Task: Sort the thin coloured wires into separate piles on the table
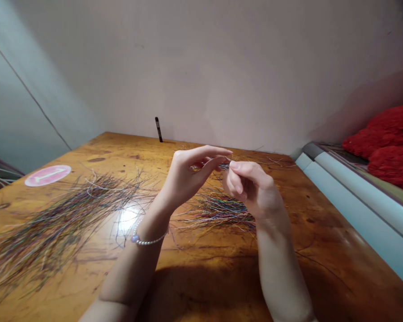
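My left hand and my right hand are raised above a wooden table, fingertips meeting. Between them they pinch a small bunch of thin coloured strands, probably fine wire or thread, partly hidden by my fingers. Directly below my hands lies a smaller heap of multicoloured strands. A much larger spread of the same strands fans out to the left of my left wrist. A beaded bracelet circles that wrist.
A pink round sticker lies on the table's left side, and a thin black rod stands upright against the wall at the back. To the right, a long white-and-blue edge runs beside the table, with red cushions beyond it.
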Demonstrator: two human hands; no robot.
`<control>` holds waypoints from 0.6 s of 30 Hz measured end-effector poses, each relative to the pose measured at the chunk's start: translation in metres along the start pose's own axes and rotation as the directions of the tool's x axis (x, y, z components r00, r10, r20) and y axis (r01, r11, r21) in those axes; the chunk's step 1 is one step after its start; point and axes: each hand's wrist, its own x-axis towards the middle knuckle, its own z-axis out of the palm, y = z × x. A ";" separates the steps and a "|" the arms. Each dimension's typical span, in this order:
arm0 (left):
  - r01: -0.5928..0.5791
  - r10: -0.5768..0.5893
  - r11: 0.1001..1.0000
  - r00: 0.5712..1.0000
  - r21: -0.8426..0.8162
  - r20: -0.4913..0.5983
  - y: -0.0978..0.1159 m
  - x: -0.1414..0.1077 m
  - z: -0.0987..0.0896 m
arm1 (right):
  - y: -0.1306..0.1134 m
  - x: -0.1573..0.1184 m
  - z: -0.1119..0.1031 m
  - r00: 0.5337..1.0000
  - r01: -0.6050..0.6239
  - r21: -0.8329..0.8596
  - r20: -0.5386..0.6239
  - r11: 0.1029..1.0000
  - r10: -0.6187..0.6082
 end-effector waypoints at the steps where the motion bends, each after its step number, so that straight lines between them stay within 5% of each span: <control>1: -0.023 0.023 0.999 1.000 0.045 0.015 -0.001 0.000 -0.001 | 0.000 0.000 0.000 1.000 -0.001 -0.009 -0.002 1.000 0.001; 7: -0.074 0.074 0.980 0.997 0.186 0.006 0.000 0.001 -0.005 | 0.002 0.001 0.000 0.999 0.009 -0.044 -0.032 0.999 -0.011; 13: 0.051 -0.048 0.948 0.999 0.315 -0.018 -0.010 0.003 -0.015 | 0.010 0.008 0.003 0.981 0.076 -0.181 -0.161 0.981 -0.105; 18: 0.221 -0.244 0.736 0.968 0.640 -0.054 -0.027 0.006 -0.032 | 0.013 0.009 0.004 0.975 0.059 -0.346 -0.180 0.936 -0.128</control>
